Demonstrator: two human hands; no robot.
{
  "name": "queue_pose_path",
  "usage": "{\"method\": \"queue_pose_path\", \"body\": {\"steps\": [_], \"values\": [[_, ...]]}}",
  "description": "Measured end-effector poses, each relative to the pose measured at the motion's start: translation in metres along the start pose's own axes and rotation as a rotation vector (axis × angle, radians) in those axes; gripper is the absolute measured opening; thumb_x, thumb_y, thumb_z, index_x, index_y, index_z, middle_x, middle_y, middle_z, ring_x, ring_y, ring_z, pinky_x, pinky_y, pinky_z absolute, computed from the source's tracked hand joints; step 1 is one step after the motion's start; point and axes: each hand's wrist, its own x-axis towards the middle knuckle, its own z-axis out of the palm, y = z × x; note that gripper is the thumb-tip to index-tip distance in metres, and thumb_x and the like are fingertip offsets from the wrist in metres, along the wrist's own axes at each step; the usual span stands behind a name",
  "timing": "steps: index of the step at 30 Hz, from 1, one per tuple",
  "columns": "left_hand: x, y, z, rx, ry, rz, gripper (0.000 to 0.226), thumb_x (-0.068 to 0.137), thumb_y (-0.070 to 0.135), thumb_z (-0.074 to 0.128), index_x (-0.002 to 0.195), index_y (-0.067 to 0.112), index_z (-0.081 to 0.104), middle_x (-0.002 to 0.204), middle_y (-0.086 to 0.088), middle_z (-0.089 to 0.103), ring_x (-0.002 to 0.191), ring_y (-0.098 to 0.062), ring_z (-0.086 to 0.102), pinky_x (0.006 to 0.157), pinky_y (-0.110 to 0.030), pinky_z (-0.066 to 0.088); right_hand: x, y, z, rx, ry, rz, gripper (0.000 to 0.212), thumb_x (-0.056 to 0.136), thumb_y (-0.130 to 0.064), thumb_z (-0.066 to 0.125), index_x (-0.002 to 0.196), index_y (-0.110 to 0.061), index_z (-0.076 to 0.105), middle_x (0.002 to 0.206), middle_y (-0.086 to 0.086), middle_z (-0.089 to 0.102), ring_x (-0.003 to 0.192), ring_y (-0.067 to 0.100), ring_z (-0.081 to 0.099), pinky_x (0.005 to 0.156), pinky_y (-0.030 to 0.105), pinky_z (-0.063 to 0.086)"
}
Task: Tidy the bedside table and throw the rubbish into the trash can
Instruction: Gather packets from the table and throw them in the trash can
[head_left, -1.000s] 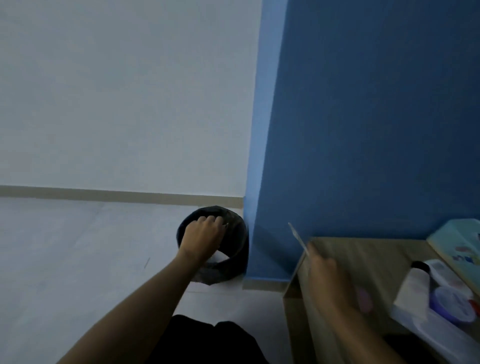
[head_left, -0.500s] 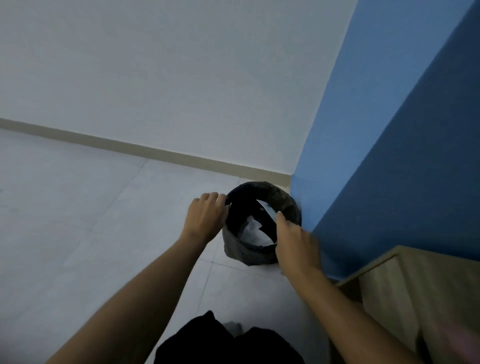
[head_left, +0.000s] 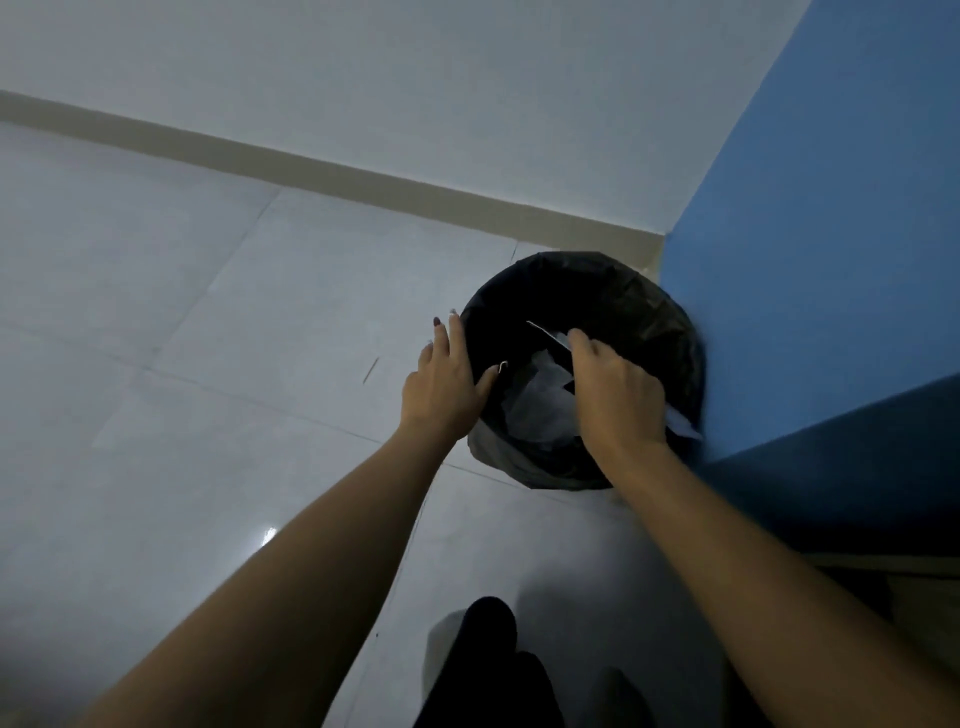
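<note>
Since a moment ago the right hand (head_left: 618, 395) has come over the mouth of the trash can (head_left: 644, 312) — fingers pinched on a thin flat card (head_left: 550, 338) above crumpled white paper (head_left: 535, 400) inside. Left hand (head_left: 447, 384) grips the near rim, thumb hooked inside — the can stands on the tiled floor (head_left: 208, 364) against the blue wall (head_left: 831, 234)
</note>
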Motion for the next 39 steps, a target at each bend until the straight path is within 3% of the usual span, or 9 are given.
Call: {"method": "queue_pose_path", "body": {"steps": [4,9,14,18,21,24,31,37,39], "values": [[0.004,-0.001,0.018,-0.123,0.035,-0.01,0.065,0.097,0.032,0.032,0.152,0.02,-0.001,0.157,-0.011,0.026,0.118,-0.039,0.054,0.085,-0.049,0.048,0.013,0.008,0.048,-0.022,0.009,-0.04,0.034,0.079,0.003,0.064,0.113,0.001,0.061,0.091,0.022,0.069,0.077,0.036,0.067,0.065,0.04,0.052],[0.003,0.0,0.019,-0.109,0.051,0.018,0.063,0.096,0.021,0.029,0.152,0.018,0.0,0.152,-0.011,0.037,0.105,-0.037,0.059,0.076,-0.042,0.045,0.01,0.006,0.075,-0.003,0.01,-0.046,0.033,0.08,0.0,0.061,0.113,-0.002,0.06,0.098,0.02,0.069,0.094,0.035,0.064,0.091,0.047,0.046],[0.003,0.001,0.018,-0.121,0.059,-0.014,0.063,0.096,0.019,0.029,0.152,0.017,0.0,0.127,-0.017,0.058,0.089,-0.036,0.06,0.066,-0.037,0.036,0.008,0.002,0.079,0.03,0.008,-0.044,0.036,0.081,-0.001,0.062,0.117,-0.002,0.059,0.104,0.021,0.068,0.098,0.035,0.065,0.095,0.048,0.043],[0.001,0.0,0.019,-0.095,0.042,-0.004,0.061,0.098,0.021,0.027,0.152,0.014,0.0,0.115,-0.019,0.063,0.074,-0.029,0.053,0.063,-0.037,0.037,0.005,0.004,0.076,0.027,0.008,-0.041,0.035,0.081,-0.001,0.063,0.116,-0.003,0.06,0.103,0.021,0.069,0.095,0.035,0.065,0.093,0.048,0.044],[0.0,0.0,0.016,-0.08,0.029,0.019,0.06,0.099,0.031,0.028,0.152,0.016,0.003,0.135,-0.017,0.053,0.098,-0.036,0.06,0.073,-0.044,0.049,0.0,0.006,0.067,0.023,0.017,-0.035,0.034,0.081,-0.001,0.064,0.115,-0.005,0.06,0.103,0.019,0.068,0.095,0.035,0.065,0.092,0.047,0.045],[-0.008,0.003,0.003,0.003,0.048,0.052,0.061,0.098,0.04,0.031,0.15,0.016,0.01,0.152,-0.013,0.034,0.124,-0.038,0.049,0.091,-0.05,0.049,-0.01,0.008,0.047,0.04,0.034,-0.017,0.031,0.081,-0.003,0.067,0.111,-0.006,0.061,0.102,0.016,0.067,0.094,0.034,0.063,0.091,0.047,0.048],[-0.065,0.05,-0.061,0.031,0.032,0.13,0.061,0.099,0.04,0.036,0.15,0.012,0.015,0.154,-0.011,0.03,0.136,-0.033,0.036,0.101,-0.048,0.046,-0.064,0.009,-0.054,0.078,0.129,0.008,0.032,0.079,-0.003,0.07,0.11,-0.006,0.063,0.1,0.015,0.067,0.089,0.032,0.065,0.073,0.04,0.057],[-0.137,0.087,-0.105,-0.014,0.054,0.223,0.061,0.099,0.036,0.04,0.149,0.009,0.021,0.153,-0.014,0.032,0.143,-0.03,0.025,0.107,-0.046,0.04,-0.146,0.029,-0.137,0.019,0.271,0.019,0.041,0.083,-0.002,0.055,0.123,-0.004,0.06,0.115,0.017,0.066,0.098,0.032,0.066,0.081,0.039,0.055],[-0.161,0.098,-0.117,-0.017,0.067,0.274,0.061,0.098,0.036,0.041,0.149,0.008,0.022,0.153,-0.014,0.031,0.144,-0.031,0.024,0.11,-0.046,0.038,-0.179,0.051,-0.16,-0.019,0.328,0.07,0.043,0.079,0.0,0.059,0.123,-0.004,0.06,0.114,0.017,0.067,0.096,0.032,0.067,0.084,0.04,0.056]]}}
